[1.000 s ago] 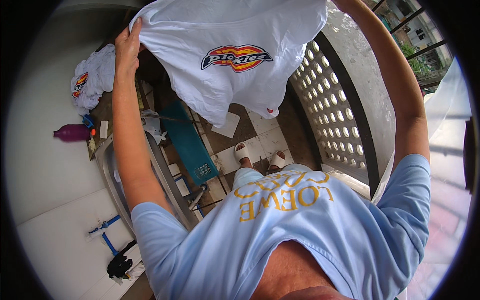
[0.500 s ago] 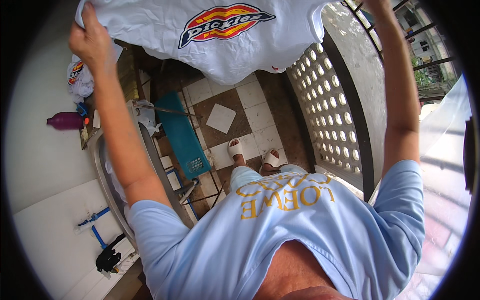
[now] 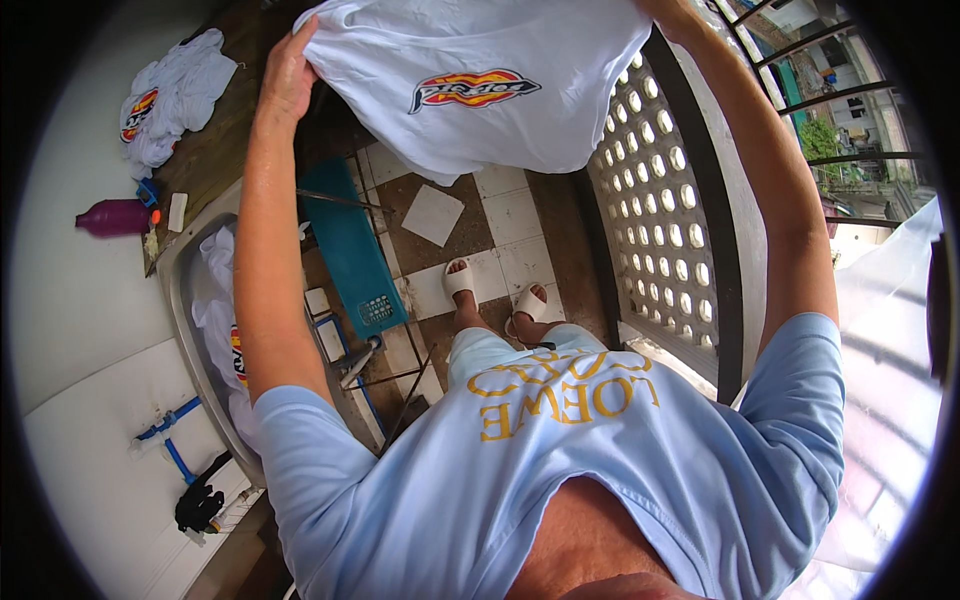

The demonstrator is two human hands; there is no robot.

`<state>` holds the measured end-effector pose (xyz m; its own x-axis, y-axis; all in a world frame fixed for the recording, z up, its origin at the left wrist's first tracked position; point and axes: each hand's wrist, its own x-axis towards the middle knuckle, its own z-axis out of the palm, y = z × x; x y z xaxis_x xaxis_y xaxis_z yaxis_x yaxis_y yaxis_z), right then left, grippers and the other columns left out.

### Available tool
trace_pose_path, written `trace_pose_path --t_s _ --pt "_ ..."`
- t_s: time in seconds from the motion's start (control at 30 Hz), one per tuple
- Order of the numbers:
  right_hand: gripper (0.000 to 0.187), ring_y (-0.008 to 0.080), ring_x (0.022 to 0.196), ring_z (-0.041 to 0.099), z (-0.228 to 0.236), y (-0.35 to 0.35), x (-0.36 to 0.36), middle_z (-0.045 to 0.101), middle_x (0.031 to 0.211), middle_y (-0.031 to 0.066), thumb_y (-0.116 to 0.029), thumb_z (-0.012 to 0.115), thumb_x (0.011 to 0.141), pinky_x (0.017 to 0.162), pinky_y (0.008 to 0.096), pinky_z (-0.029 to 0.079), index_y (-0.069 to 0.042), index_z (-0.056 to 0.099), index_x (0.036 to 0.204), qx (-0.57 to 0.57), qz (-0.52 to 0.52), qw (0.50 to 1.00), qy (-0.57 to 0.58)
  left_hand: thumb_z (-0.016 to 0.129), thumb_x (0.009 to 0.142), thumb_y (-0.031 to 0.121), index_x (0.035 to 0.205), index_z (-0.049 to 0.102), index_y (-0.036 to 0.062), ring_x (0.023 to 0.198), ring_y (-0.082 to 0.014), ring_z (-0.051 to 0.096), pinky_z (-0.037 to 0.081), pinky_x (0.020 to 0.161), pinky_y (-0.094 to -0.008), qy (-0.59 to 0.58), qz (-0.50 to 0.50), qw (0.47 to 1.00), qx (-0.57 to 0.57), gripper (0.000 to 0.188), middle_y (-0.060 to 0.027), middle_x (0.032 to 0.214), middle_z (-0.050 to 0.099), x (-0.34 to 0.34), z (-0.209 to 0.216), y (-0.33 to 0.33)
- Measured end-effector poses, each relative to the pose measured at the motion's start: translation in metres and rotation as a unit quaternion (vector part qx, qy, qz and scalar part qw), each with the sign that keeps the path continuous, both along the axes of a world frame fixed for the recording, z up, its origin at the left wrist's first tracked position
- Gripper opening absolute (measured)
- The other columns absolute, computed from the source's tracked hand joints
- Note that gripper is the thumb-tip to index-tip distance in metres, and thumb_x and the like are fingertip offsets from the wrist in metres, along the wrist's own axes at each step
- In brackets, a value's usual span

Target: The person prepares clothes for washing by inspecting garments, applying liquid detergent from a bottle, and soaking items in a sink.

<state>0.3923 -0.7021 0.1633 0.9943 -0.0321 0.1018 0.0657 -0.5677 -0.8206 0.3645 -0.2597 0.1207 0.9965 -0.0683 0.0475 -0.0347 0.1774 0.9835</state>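
A white T-shirt [image 3: 480, 130] with a red, yellow and dark printed emblem hangs held up in front of me, its lower part drooping in loose folds. My left hand [image 3: 288, 78] is closed on its left edge, thumb and fingers pinching the cloth. On the other side my right hand [image 3: 662, 10] grips the shirt at the picture's upper rim, where its fingers are mostly cut off. Both arms are stretched forward and raised.
To the left is a metal sink [image 3: 183, 300] holding white cloth [image 3: 212, 290]. Beyond it lie a crumpled white shirt [image 3: 180, 95] and a purple bottle [image 3: 112, 218]. A teal board [image 3: 345, 245] stands below. A wall with round holes [image 3: 660, 200] rises on the right.
My hands have come closer together, the left moving to the right. The T-shirt has bunched narrower and its emblem is more folded. More of the sink and the crumpled shirt shows.
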Motion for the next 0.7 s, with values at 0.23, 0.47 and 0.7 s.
trace_pose_path --t_s 0.23,0.47,0.7 --pt "0.03 0.0135 0.073 0.062 0.016 0.021 -0.014 0.067 0.081 0.0028 -0.032 0.062 0.091 0.068 0.031 0.051 -0.003 0.069 0.094 0.046 -0.015 0.998 -0.033 0.066 0.089 0.013 0.119 0.059 -0.0006 0.108 -0.0158 0.059 0.045 0.095 -0.0277 -0.002 -0.003 0.999 0.037 0.034 -0.008 0.118 0.062 0.017 0.03 0.035" --pt "0.029 0.0113 0.069 0.059 0.024 0.014 -0.011 0.064 0.077 0.0016 -0.032 0.062 0.09 0.064 0.0305 0.049 -0.004 0.068 0.091 0.03 0.025 0.998 -0.043 0.068 0.088 0.012 0.117 0.06 0.0001 0.106 -0.0159 0.06 0.047 0.092 -0.0271 0.018 0.047 0.994 0.095 0.032 -0.0079 0.116 0.063 -0.018 0.071 0.007" --pt "0.028 0.0124 0.07 0.06 0.042 0.027 -0.013 0.064 0.077 0.0017 -0.032 0.062 0.09 0.063 0.0302 0.05 -0.004 0.068 0.093 0.031 0.075 0.995 -0.052 0.069 0.086 0.012 0.115 0.061 0.0001 0.105 -0.0146 0.06 0.046 0.093 -0.0263 0.024 0.036 0.994 0.098 0.032 -0.007 0.115 0.064 -0.024 0.078 0.03"
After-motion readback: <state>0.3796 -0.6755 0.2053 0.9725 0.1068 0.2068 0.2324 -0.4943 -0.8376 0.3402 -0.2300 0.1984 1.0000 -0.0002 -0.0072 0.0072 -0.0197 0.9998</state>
